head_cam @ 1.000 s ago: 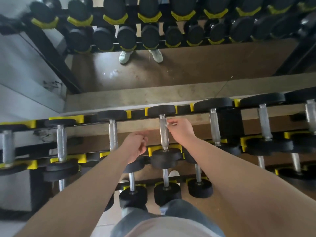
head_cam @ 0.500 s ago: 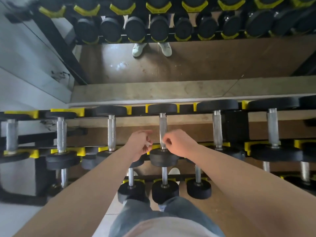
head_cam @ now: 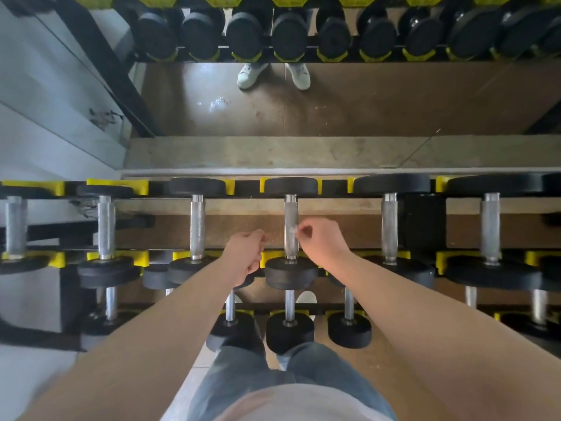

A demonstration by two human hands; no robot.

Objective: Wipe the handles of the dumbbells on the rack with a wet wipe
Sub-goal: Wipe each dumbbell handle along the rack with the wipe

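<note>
Hands work at one dumbbell (head_cam: 290, 250) on the upper tier of the rack (head_cam: 334, 189).

Left hand (head_cam: 246, 253): stationed just left of the handle (head_cam: 290, 212), not touching it. Its fingers are curled inward, and the view does not show whether anything lies inside them.

Right hand (head_cam: 321, 241): stationed just right of the handle. Thumb and forefinger pinch a small pale wad, judged to be the wet wipe (head_cam: 293, 230), against the handle's right flank at about mid-length.

Change over the last second: the right hand's contact point was toward the far end of the handle, then at the near end, and is now back at mid-length. The left hand has kept its station beside the handle. Judgement: a back-and-forth wiping stroke is in progress along this one handle. The left neighbour handle (head_cam: 197, 226), beyond the left hand, and the right neighbour handle (head_cam: 389, 227), beyond the right hand, are not being touched.

Orientation: the handle lies between the two hands with its long axis running straight away from the person. The far head (head_cam: 290, 186) sits beyond the fingertips and the near head (head_cam: 290, 273) on the wrist side. Strokes along that axis cover the length. The side of the bar facing away from the camera is hidden, so its coverage cannot be told.
</note>
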